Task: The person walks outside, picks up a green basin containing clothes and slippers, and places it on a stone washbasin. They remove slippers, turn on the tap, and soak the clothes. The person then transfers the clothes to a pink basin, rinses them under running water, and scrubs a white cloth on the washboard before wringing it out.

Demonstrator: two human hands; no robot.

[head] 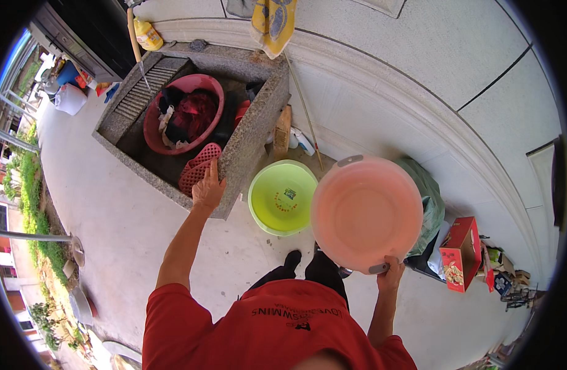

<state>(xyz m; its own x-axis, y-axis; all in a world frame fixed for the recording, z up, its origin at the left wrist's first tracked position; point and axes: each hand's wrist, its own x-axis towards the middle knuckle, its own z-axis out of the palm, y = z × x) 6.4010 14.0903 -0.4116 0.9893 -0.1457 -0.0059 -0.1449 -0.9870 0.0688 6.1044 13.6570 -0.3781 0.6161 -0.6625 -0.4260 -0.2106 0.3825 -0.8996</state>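
In my right hand (390, 274) is the rim of a pale pink plastic basin (366, 212), gripped beside one of its grey handle patches; the basin's inside faces me. My left hand (209, 189) reaches over the near rim of a stone laundry sink (239, 162). Its index finger is stretched out at a pair of red perforated slippers (198, 169); whether it touches them I cannot tell. Deeper in the sink, a dark pink basin (151, 125) holds wet-looking dark and red clothes (193, 113). A lime-green basin (260, 203) stands on the floor between the sink and the pink basin.
A wooden-handled tool (134, 39) leans on the sink's ribbed washboard (142, 85), near a yellow bottle (148, 34). A yellow cloth (274, 25) hangs on the wall. A thin stick (305, 106) and a white bottle (303, 141) stand behind the sink. Right are a green bag (429, 194) and red box (459, 254).
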